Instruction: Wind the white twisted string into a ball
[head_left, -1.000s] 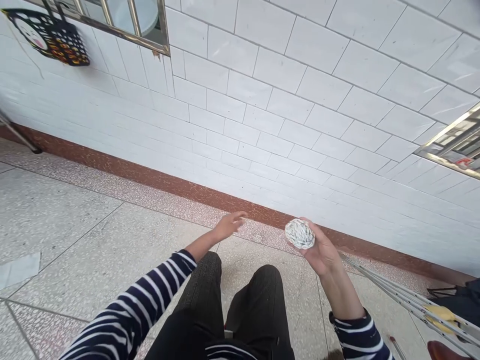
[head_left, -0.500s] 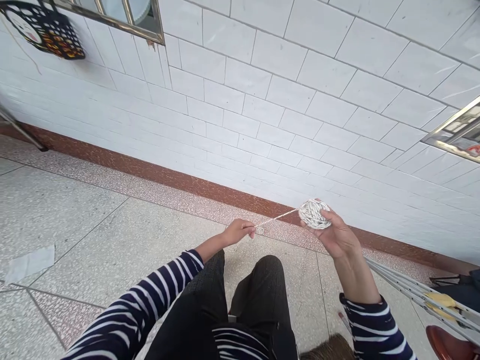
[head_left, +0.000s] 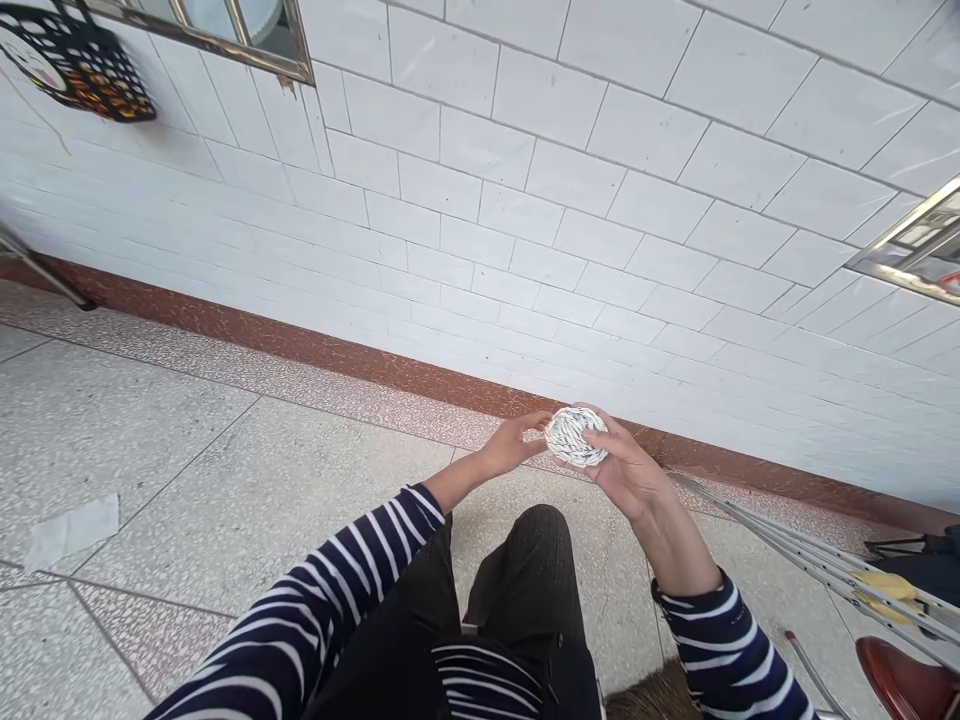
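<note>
A round, flat coil of white twisted cord (head_left: 568, 437) with dark flecks is held up in front of my knees, near the foot of the wall. My right hand (head_left: 626, 470) grips its right side, thumb on the face and fingers behind. At the opposite rim is my left hand (head_left: 517, 443), its thumb and fingertips at the left edge of the coil with a small gap between them. The loose end of the cord cannot be made out.
A white tiled wall (head_left: 480, 260) rises ahead above a red-brown skirting (head_left: 300, 348). Metal crutches (head_left: 795, 545) with a yellow grip lie at right, near a reddish-brown round seat (head_left: 904, 680). A white paper (head_left: 73, 530) lies on the floor at left. A dark patterned bag (head_left: 82, 65) hangs upper left.
My right hand has brought the coil left and my left hand has moved right to meet its rim. The cord stretched between my hands is no longer visible.
</note>
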